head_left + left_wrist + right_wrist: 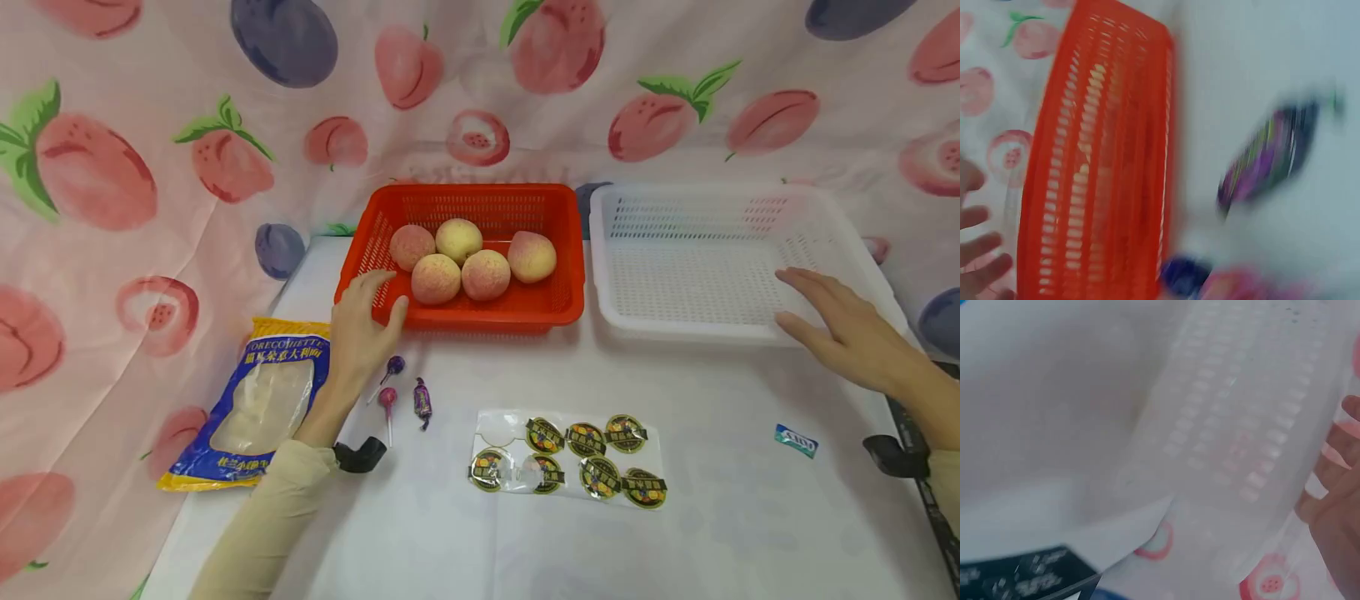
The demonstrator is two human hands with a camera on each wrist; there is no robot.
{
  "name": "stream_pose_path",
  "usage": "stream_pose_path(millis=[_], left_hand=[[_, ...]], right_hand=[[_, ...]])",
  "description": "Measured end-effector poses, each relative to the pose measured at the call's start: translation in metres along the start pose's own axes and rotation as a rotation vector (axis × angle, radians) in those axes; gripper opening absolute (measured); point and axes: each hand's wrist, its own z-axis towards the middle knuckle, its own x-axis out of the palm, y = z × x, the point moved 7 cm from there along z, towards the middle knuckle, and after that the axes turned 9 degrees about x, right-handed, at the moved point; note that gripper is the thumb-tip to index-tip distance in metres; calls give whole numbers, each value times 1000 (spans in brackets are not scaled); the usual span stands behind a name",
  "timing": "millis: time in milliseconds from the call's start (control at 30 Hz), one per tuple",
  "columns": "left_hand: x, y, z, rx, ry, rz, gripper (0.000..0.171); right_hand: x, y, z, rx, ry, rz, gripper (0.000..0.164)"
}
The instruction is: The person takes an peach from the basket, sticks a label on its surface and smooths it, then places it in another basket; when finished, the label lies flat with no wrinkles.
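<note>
In the head view a red basket point(480, 315) holds several peaches point(486, 275). My left hand point(362, 321) is at its front left corner, fingers loosely bent and holding nothing; whether it touches the rim I cannot tell. To the right stands a white basket point(690, 327) with nothing in it. Over its right front side hovers my right hand point(843, 329), fingers extended and apart, grasping nothing. The left wrist view shows the slotted wall of the red basket beside the left fingers point(982, 262). Right fingers point(1335, 465) appear by the white basket's edge in the right wrist view.
A blue and yellow pasta bag point(262, 400) lies beneath the left forearm. Two lollipops point(387, 398) and a purple wrapped candy point(422, 404) lie near the red basket. A sticker sheet point(570, 458) is front centre, and a small blue-green packet point(797, 441) lies at right.
</note>
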Motion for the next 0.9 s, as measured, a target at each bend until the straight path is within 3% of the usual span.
stream_pose_path(millis=[100,200,333,467,567,633,900], left_hand=[[-6,-2,-19,-111,-191,-247,28],[6,-8,-39,-256,-273,-596,23],[45,-30,-68,-510,-247,-1113,31],[79,-54,-86,-717,-193,-1479,39],[91,-68,-87,-787,-208,-1629,43],[95,-75,-83,-805,-226,-1681,46],[104,-89,-65,-810,-354,-1788,37]], right_hand=[[-2,13,7,-14,13,90,57],[-4,28,13,-36,15,137,50],[-3,48,27,-84,16,184,44],[3,79,55,-192,31,245,39],[7,105,80,-243,80,264,34],[10,121,97,-245,138,261,33],[21,189,159,-245,395,260,36]])
